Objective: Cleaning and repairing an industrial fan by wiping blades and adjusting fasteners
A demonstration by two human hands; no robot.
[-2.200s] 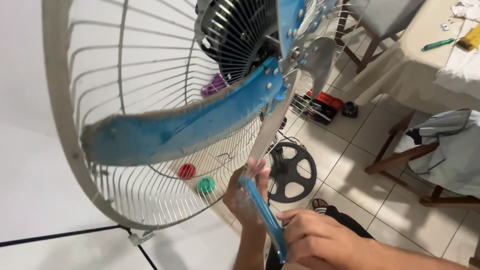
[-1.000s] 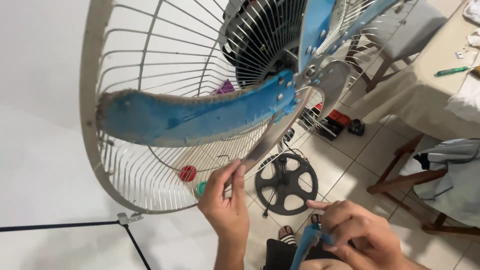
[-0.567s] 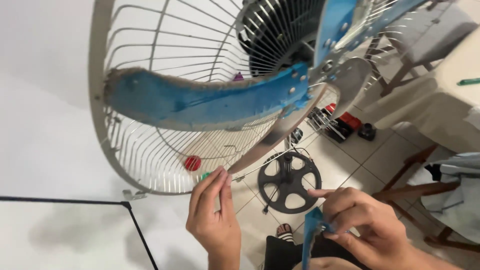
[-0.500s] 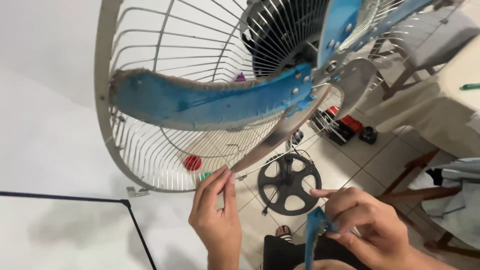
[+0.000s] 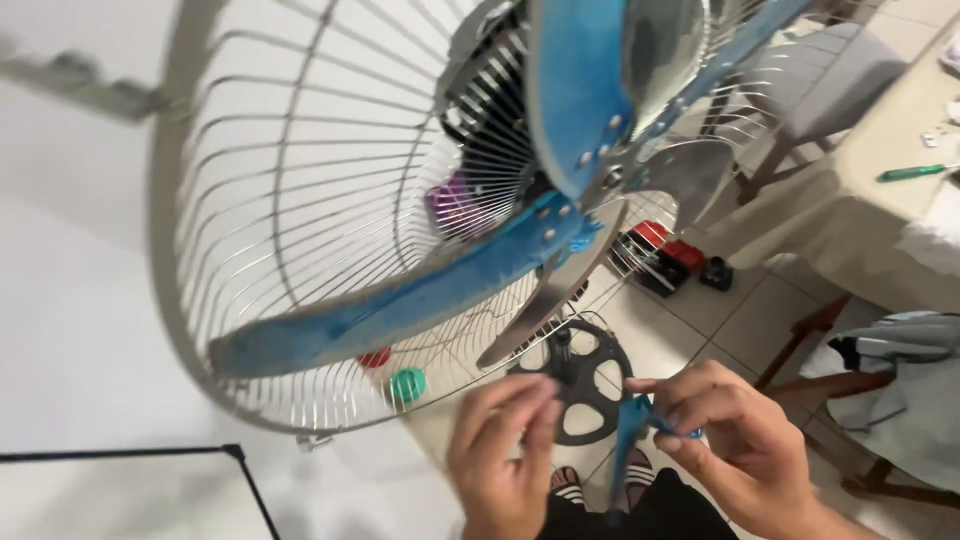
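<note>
**Here: hands under the fan cage, right one pinching a blue strip**

Right hand (image 5: 745, 450) sits at bottom right, thumb and fingers pinched shut on a thin blue strip (image 5: 628, 435) that hangs down from the grip. A small blue bit also shows at the fingertips. Left hand (image 5: 505, 455) is at bottom centre, fingers loosely curled and bunched, tips pointing toward the strip; blurred, so cannot tell if it touches or holds anything. The two hands are close, a small gap between them, the strip in that gap.

Above them stands the fan: wire cage (image 5: 290, 230) with its lower rim just over the left hand, blue blade (image 5: 400, 305) sweeping down-left from the hub (image 5: 600, 180), a second blade (image 5: 575, 90) going up. Black round part (image 5: 585, 375) lies on the tile floor behind the hands. Green cap (image 5: 407, 384) and red cap (image 5: 375, 357) show through the cage's lower edge. Table (image 5: 880, 215) at the right edge carries a green screwdriver (image 5: 910, 172).
</note>
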